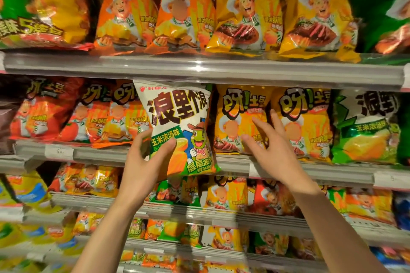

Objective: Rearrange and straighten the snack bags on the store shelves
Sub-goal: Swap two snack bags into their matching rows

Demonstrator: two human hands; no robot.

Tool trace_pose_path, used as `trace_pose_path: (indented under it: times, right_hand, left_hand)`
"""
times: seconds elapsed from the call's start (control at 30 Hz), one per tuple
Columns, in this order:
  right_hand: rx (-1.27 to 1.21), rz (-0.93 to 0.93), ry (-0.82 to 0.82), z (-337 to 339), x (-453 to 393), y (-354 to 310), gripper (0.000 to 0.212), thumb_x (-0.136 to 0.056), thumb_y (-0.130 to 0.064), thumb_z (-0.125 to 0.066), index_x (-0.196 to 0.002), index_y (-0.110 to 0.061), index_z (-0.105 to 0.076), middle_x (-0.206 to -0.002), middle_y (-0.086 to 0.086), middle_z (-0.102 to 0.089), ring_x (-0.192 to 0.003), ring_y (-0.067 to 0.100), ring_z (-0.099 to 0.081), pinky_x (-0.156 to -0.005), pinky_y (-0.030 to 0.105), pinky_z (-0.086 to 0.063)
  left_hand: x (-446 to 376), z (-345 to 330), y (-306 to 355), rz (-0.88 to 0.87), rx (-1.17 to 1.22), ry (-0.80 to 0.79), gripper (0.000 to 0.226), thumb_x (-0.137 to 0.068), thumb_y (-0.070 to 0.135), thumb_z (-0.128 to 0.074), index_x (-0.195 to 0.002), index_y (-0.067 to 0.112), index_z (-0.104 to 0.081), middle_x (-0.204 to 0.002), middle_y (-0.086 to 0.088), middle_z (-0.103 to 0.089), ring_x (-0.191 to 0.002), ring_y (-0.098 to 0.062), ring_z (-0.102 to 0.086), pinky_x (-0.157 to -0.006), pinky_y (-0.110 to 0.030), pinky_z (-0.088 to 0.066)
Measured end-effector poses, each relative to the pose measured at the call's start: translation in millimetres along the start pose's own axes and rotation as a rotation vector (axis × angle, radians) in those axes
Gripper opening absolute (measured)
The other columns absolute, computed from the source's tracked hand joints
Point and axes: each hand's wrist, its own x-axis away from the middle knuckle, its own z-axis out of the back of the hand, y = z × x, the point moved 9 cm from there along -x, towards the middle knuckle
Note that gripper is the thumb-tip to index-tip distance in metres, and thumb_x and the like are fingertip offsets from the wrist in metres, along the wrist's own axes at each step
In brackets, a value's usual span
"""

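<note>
White-and-green snack bag, tilted, held before the middle shelf.
Left hand gripped its lower left edge; right hand spread open beside it, near a yellow bag.

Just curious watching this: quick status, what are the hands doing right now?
Left hand grips white-and-green crinkly snack bag, lifted off shelf. Right hand open, fingers spread against yellow snack bag. Nothing blocking.

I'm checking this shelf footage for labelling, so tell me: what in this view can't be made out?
All in the head view:
- Price tag on the shelf rail: print too small and blurred.
- Bags on the bottom shelves: blurred.
- Green bag, top right: cut off by the edge.
- Slot behind the white bag that the left hand grips: hidden by it.
- Whether the right hand touches the yellow bag: unclear.
</note>
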Motion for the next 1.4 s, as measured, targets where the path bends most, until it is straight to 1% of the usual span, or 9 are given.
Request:
trace_pose_path:
  times: [0.13, 0.3, 0.43, 0.53, 0.77, 0.97, 1.1, 1.2, 1.4]
  right_hand:
    - [-0.276, -0.028, 0.047, 15.4, 24.1, 16.4, 0.044, -0.093, -0.052, -0.065, -0.133, -0.038, -0.058, -0.156, -0.013, -0.038, -0.137, -0.001, -0.041, -0.112, 0.028, -0.037]
    - [-0.584, -0.144, -0.08, 9.9, 61.9, 58.3, 0.022, -0.094, -0.032, -0.071, -0.114, -0.033, -0.064, -0.098, -0.005, -0.074, -0.088, 0.009, -0.073, -0.074, 0.019, -0.056]
    - [-0.452, -0.219, -0.173, 9.6, 89.4, 102.2, 0.016, -0.09, -0.044, -0.064, -0.106, -0.042, -0.064, -0.086, -0.019, -0.074, -0.076, -0.007, -0.067, -0.063, 0.01, -0.045]
    - [-0.499, -0.32, -0.175, 13.5, 122.1, 132.5, 0.031, -0.082, -0.06, -0.062, -0.101, -0.037, -0.067, -0.081, -0.011, -0.074, -0.074, 0.004, -0.069, -0.07, 0.024, -0.05]
    - [-0.579, -0.609, 0.027, 49.1, 196.1, 196.1, 0.016, -0.089, -0.043, -0.069, -0.104, -0.039, -0.072, -0.092, -0.012, -0.078, -0.08, 0.005, -0.073, -0.075, 0.028, -0.055]
    - [-0.468, -0.634, 0.189, 107.3, 240.5, 208.2, 0.012, -0.095, -0.034, -0.068, -0.105, -0.035, -0.074, -0.09, -0.007, -0.079, -0.08, 0.01, -0.075, -0.073, 0.026, -0.056]
    - [-0.444, -0.652, 0.296, 146.3, 268.5, 215.1, 0.011, -0.097, -0.025, -0.068, -0.103, -0.032, -0.075, -0.087, -0.008, -0.079, -0.076, 0.007, -0.075, -0.062, 0.013, -0.055]
    - [-0.424, -0.643, 0.328, 169.3, 279.4, 218.2, 0.012, -0.097, -0.023, -0.066, -0.106, -0.025, -0.073, -0.085, -0.006, -0.079, -0.072, 0.007, -0.074, -0.061, 0.012, -0.054]
    - [-0.449, -0.668, 0.361, 205.8, 288.4, 246.2, 0.011, -0.099, -0.016, -0.064, -0.105, -0.02, -0.071, -0.084, -0.005, -0.079, -0.072, 0.006, -0.073, -0.06, 0.01, -0.053]
  left_hand:
    - [18.4, -4.5, -13.7, 0.03, -0.036, 0.028, 0.068, -0.067, 0.068, -0.083, -0.126, 0.044, -0.059, -0.117, 0.016, -0.073, -0.11, -0.011, -0.071, -0.079, -0.031, -0.061]
    - [50.1, -19.8, -30.9, 0.082, -0.067, 0.059, 0.079, -0.064, 0.072, -0.083, -0.132, 0.04, -0.06, -0.127, 0.007, -0.071, -0.118, -0.016, -0.068, -0.095, -0.047, -0.059]
    - [79.0, -43.6, -38.1, 0.109, -0.044, 0.1, 0.052, -0.072, 0.056, -0.087, -0.118, 0.045, -0.066, -0.116, 0.009, -0.075, -0.105, -0.014, -0.074, -0.074, -0.037, -0.065]
    - [96.6, -65.6, -39.7, 0.145, -0.006, 0.074, 0.037, -0.078, 0.042, -0.083, -0.112, 0.046, -0.068, -0.113, 0.01, -0.076, -0.102, -0.012, -0.075, -0.067, -0.029, -0.063]
    - [113.0, -103.9, -49.6, 0.183, 0.112, -0.059, 0.047, -0.074, 0.044, -0.085, -0.117, 0.035, -0.068, -0.115, 0.004, -0.076, -0.099, -0.021, -0.077, -0.059, -0.036, -0.062]
    - [121.8, -139.2, -52.0, 0.157, 0.095, -0.147, 0.063, -0.063, 0.061, -0.081, -0.12, 0.038, -0.066, -0.116, 0.012, -0.075, -0.107, -0.015, -0.073, -0.074, -0.032, -0.061]
    - [132.9, -170.2, -56.2, 0.17, 0.103, -0.227, 0.073, -0.059, 0.066, -0.082, -0.124, 0.038, -0.063, -0.12, 0.007, -0.072, -0.115, -0.029, -0.069, -0.089, -0.058, -0.058]
    - [140.1, -190.0, -56.7, 0.184, 0.122, -0.258, 0.082, -0.056, 0.071, -0.083, -0.129, 0.04, -0.061, -0.132, 0.007, -0.067, -0.126, -0.025, -0.063, -0.106, -0.058, -0.049]
    - [159.8, -248.5, -39.5, 0.171, 0.129, -0.324, 0.069, -0.057, 0.072, -0.082, -0.119, 0.047, -0.064, -0.118, 0.024, -0.069, -0.119, -0.013, -0.064, -0.103, -0.053, -0.053]
